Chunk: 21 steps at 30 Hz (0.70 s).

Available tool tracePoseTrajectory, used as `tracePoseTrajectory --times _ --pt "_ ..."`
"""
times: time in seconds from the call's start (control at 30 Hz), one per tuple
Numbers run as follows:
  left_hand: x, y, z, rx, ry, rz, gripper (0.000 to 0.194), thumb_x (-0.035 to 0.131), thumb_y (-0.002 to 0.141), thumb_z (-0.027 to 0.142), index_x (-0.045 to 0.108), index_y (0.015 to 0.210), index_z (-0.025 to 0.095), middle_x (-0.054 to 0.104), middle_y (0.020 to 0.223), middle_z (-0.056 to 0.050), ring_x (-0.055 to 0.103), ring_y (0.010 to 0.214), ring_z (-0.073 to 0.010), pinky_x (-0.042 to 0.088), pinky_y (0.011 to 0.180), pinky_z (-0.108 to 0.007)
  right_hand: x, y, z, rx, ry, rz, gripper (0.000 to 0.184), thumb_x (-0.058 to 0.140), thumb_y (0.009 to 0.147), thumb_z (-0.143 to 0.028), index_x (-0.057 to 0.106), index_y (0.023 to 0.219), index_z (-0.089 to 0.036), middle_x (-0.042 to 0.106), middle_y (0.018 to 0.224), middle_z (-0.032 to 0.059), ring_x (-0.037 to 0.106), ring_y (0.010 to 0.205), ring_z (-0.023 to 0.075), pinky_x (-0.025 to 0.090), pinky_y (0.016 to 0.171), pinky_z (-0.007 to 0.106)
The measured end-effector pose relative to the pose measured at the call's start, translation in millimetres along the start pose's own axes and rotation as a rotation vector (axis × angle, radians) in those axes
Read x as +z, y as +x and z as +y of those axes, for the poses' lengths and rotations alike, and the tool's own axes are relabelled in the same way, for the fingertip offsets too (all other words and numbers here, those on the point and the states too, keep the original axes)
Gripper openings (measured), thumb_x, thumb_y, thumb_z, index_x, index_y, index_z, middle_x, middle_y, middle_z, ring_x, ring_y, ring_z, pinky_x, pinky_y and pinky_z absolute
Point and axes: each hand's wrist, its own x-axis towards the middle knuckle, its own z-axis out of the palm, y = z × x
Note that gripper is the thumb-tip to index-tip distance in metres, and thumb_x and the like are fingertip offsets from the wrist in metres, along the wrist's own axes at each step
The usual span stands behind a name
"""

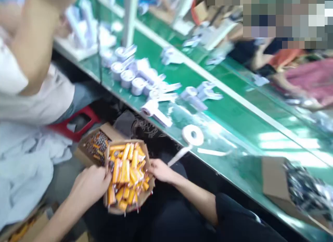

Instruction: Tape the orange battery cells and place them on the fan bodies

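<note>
Between my hands is a small cardboard box (148, 155) filled with orange cylindrical pieces (125, 171), some with wire ends poking out. They look like wrapped batteries, but blur hides the detail. My left hand (95, 181) is closed on the box's left wall. On the opposite wall, my right hand (161, 170) grips the rim with thumb and fingers. The box is held above my dark-clothed lap, beside the green work table's front edge. Just behind it stands another cardboard box (84, 158) with small dark and orange parts inside.
White handheld housings (139, 85) crowd the green table (226, 113). A white tape roll (193, 135) lies near its edge. At right sits a carton (275, 179) of dark metallic parts. A red stool (85, 122) and a co-worker's arm (36, 41) are on the left.
</note>
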Motion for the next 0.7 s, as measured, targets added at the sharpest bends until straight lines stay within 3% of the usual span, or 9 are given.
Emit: tracePoseTrajectory --times 0.07,0.13,0.2,0.27,0.37,0.47,0.6,0.7 --pt "-9.9 -47 20 -0.023 0.1 -0.043 0.051 0.037 0.106 0.038 0.082 0.088 0.021 0.081 0.099 -0.017 0.078 0.096 -0.0335 0.053 0.08 -0.037 -14 -49 -12 -0.038 0.089 -0.049 0.014 0.059 0.078 -0.017 0.071 0.078 -0.024 0.072 0.068 -0.0026 0.068 0.057 0.0194 0.053 0.051 0.028" --pt "-25.5 -84 54 0.004 0.156 -0.049 0.053 0.034 0.106 0.035 0.082 0.086 0.022 0.081 0.098 -0.016 0.078 0.097 -0.0312 0.051 0.079 -0.035 -40 -102 -15 -0.08 0.134 -0.053 0.014 0.057 0.078 -0.016 0.07 0.077 -0.023 0.07 0.064 -0.0022 0.065 0.053 0.0179 0.051 0.049 0.027" --pt "-46.6 -108 101 0.065 0.172 -0.015 0.053 0.033 0.106 0.032 0.081 0.084 0.022 0.081 0.095 -0.013 0.078 0.093 -0.0265 0.048 0.075 -0.031 -75 -155 -8 -0.13 0.108 0.011 0.013 0.057 0.079 -0.019 0.07 0.078 -0.021 0.069 0.064 -0.0018 0.062 0.052 0.0163 0.047 0.05 0.026" --pt "-72.0 -116 156 0.152 0.175 0.07 0.052 0.035 0.105 0.032 0.081 0.082 0.021 0.081 0.093 -0.013 0.078 0.089 -0.024 0.046 0.072 -0.03 -116 -205 7 -0.193 0.058 0.167 0.013 0.059 0.081 -0.024 0.072 0.08 -0.021 0.071 0.067 -0.0012 0.061 0.056 0.0162 0.044 0.051 0.025" --pt "-113.1 -101 250 0.336 0.194 0.24 0.049 0.04 0.102 0.033 0.081 0.08 0.019 0.081 0.091 -0.014 0.077 0.085 -0.0259 0.048 0.073 -0.033 -180 -264 40 -0.246 0.008 0.475 0.02 0.06 0.084 -0.034 0.074 0.081 -0.02 0.074 0.071 0.0011 0.062 0.061 0.0189 0.044 0.055 0.027" --pt "-147.8 -66 345 0.463 0.23 0.307 0.043 0.045 0.099 0.033 0.08 0.078 0.018 0.081 0.088 -0.012 0.075 0.085 -0.0259 0.05 0.077 -0.035 -236 -296 80 -0.189 -0.066 0.736 0.026 0.058 0.085 -0.04 0.074 0.077 -0.022 0.072 0.065 0.002 0.061 0.059 0.0206 0.042 0.056 0.028" --pt "-171.2 -9 450 0.522 0.213 0.273 0.04 0.048 0.101 0.03 0.079 0.08 0.015 0.077 0.079 -0.01 0.072 0.08 -0.0186 0.053 0.08 -0.031 -286 -300 132 0.002 -0.198 1.048 0.029 0.054 0.089 -0.041 0.072 0.075 -0.024 0.066 0.057 0.0042 0.058 0.053 0.0225 0.036 0.055 0.032" --pt "-174.3 29 494 0.548 0.169 0.196 0.042 0.048 0.104 0.03 0.077 0.077 0.014 0.073 0.071 -0.007 0.066 0.071 -0.015 0.055 0.078 -0.029 -300 -283 158 0.133 -0.294 1.203 0.03 0.054 0.091 -0.041 0.075 0.079 -0.023 0.067 0.06 0.0086 0.057 0.053 0.024 0.033 0.057 0.034"
